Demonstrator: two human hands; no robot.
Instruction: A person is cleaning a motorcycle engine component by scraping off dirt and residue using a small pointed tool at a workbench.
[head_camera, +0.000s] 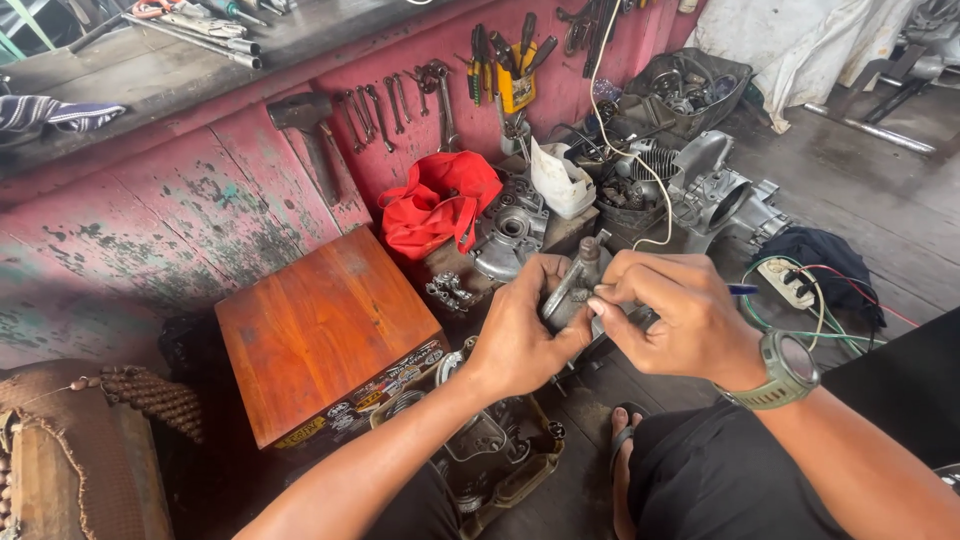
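Note:
My left hand grips a small grey metal engine part, something like a carburetor, held up over the floor in the middle of the view. My right hand is closed on the same part from the right, fingers curled over its side, and a thin blue-tipped tool sticks out past its knuckles. A green watch sits on my right wrist. Much of the part is hidden behind my fingers.
An orange wooden box stands to the left. A red bag, engine casings and a grey engine block lie beyond my hands. Wrenches and pliers hang on the red wall. A power strip with wires lies right.

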